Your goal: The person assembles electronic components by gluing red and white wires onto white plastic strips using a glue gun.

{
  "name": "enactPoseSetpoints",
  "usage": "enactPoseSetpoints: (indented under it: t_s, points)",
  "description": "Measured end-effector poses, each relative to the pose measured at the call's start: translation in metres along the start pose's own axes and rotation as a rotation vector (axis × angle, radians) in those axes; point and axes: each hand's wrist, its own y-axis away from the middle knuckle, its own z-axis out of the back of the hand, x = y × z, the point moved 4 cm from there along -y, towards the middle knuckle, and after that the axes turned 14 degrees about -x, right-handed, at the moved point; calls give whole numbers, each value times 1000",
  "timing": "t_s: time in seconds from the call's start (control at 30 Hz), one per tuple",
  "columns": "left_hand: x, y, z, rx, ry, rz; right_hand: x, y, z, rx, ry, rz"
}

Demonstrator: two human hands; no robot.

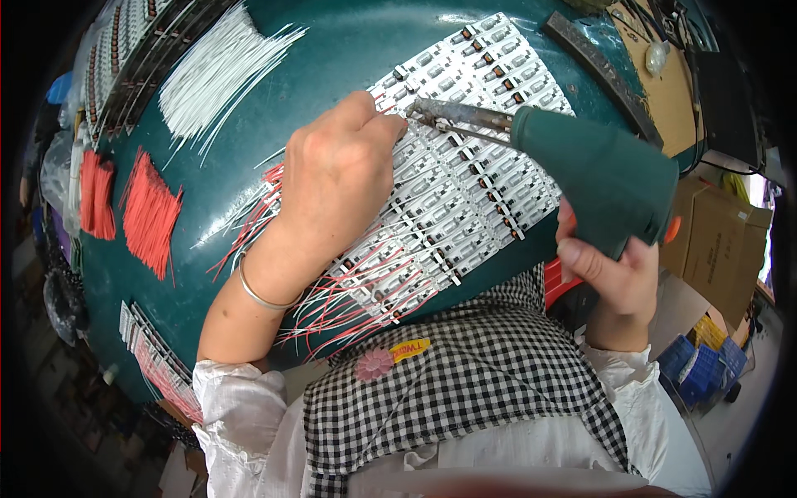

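Observation:
My right hand point(610, 270) grips the handle of a green soldering gun point(594, 170). Its metal tip reaches left to a panel of white circuit boards point(465, 166), beside the fingertips of my left hand point(336, 170). That hand is closed in a pinch over the panel, with a bit of thin red wire point(379, 100) showing at the fingers; the pinch point itself is partly hidden. Rows of small components cover the boards. Red and white wires point(349, 290) trail from the panel's near left part, some passing under my left wrist.
Bundles of white wires point(220, 75) and red wires point(152, 216) lie on the green table at left. Finished-looking wired boards point(158, 357) sit at the near left edge. A dark metal bar point(602, 75) lies at far right; a cardboard box point(722, 241) stands beyond the table.

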Motion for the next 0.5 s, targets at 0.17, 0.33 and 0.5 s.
enactPoseSetpoints:
  t_s: [0.17, 0.33, 0.5]
  points:
    - [-2, -2, -1, 11, -8, -5, 6, -12, 5, 8, -14, 25]
    - [-2, -3, 0, 26, -17, 9, 5, -14, 8, 50, 90, 61]
    - [-3, -5, 0, 58, -15, 12, 7, -14, 10, -31, -118, 131]
